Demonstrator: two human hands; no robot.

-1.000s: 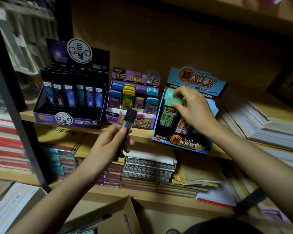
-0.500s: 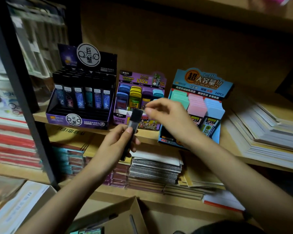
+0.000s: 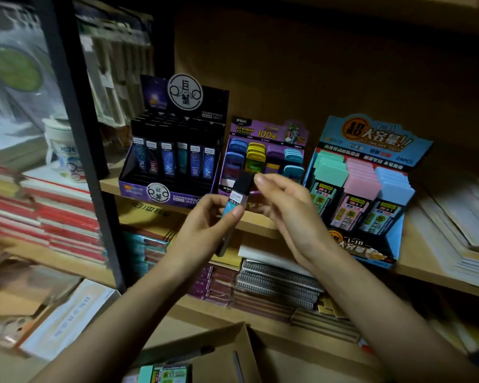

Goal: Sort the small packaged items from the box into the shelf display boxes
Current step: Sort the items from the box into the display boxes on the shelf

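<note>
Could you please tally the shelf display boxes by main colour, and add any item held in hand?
Black and purple display box: 1
Purple display box: 1
Blue display box: 1
Black-capped tube, held in the left hand: 1
Total: 4

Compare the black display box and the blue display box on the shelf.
The black box holds slim dark tubes with black caps; the blue box holds wider cases capped mint, pink and pale blue. The black box's header bears a round white emblem; the blue box's an orange disc and white characters. Both stand on one shelf, stock tiered.
</note>
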